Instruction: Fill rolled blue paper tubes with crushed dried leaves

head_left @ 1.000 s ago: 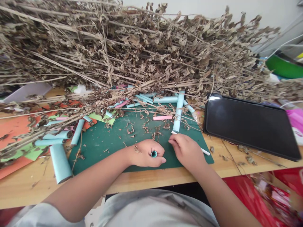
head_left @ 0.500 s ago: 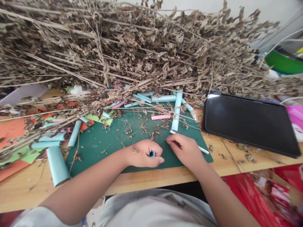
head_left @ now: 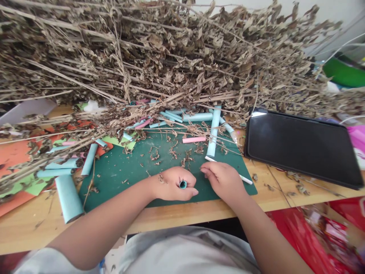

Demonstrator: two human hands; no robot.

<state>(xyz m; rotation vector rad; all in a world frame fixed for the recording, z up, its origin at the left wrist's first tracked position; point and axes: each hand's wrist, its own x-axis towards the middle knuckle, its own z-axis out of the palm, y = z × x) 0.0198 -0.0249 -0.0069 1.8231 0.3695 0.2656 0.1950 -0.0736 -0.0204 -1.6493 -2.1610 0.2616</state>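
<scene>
On the left of the worktop (head_left: 24, 238), a thick roll (head_left: 68, 198) slants from far left to near right. Over the green mat (head_left: 119, 167), the left hand (head_left: 173, 184) is clenched around a blue tube (head_left: 183, 184); its open end faces the person, its remaining length hidden. Farther off, a pink tube (head_left: 194, 140) lies left to right. The right hand (head_left: 224, 182) has its fingers pinched together; whether its grip holds anything I cannot tell. A white stick (head_left: 245, 179) slants behind it, far left to near right. Print on the red packet (head_left: 336, 232), near right, is too blurred to read.
</scene>
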